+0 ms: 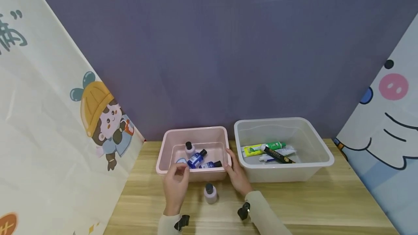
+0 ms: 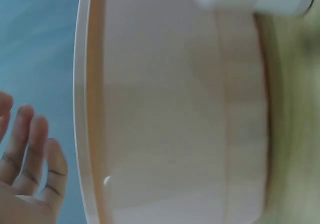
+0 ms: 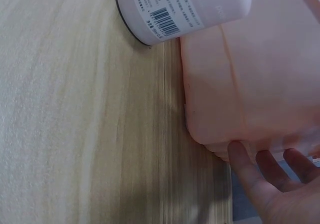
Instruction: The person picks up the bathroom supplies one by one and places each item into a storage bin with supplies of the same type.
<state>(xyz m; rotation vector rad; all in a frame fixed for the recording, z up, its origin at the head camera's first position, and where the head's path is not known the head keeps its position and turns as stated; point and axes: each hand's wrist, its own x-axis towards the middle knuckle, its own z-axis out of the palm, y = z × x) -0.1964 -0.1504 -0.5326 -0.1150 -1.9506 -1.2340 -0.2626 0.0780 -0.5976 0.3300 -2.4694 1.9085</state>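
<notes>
The pink bin contains a pale bottle with a black cap, a blue bottle, a second blue-labelled bottle and a partly hidden blue-and-white item. At its front left rim is my left hand, its fingers loosely bent and holding nothing; the left wrist view shows these fingers apart from the rim. My right hand holds the bin's front right corner, with fingertips against the outer wall. Between my hands, a pale lilac bottle with a black cap stands upright on the table.
Close on the right stands a larger white bin with several tubes inside, among them a yellow-and-green tube and a black one. A dark panel rises behind both bins. Printed sheets flank the wooden table.
</notes>
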